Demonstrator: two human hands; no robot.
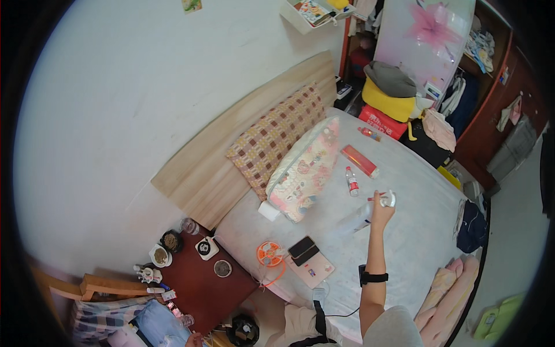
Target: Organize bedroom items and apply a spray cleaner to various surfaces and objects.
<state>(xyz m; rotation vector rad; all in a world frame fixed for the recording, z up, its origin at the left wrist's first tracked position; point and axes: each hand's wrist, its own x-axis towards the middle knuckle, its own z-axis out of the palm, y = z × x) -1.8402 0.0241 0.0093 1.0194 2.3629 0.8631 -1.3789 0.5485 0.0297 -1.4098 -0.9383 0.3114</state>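
My right hand [382, 211] reaches over the bed and is closed around the neck of a translucent spray bottle [360, 218] with a white trigger head. The bottle lies tilted, its body pointing left above the pale sheet [407, 256]. Just behind the hand lie a small plastic bottle with a red label [352, 182] and a long red box [360, 161]. My left hand [195, 339] shows only partly at the bottom edge, near the dark red table; whether it holds anything is unclear. A dark phone [303, 250] rests on a pink laptop or case [318, 271] on the bed.
A checked pillow [277, 139] and a patterned quilted pillow [303, 173] lie by the wooden headboard [243, 130]. An orange cable reel [269, 254] is near the bed's edge. The red table [190, 277] bears bowls and jars. A trash bin [243, 330] stands below. Folded blankets [446, 295] lie at right.
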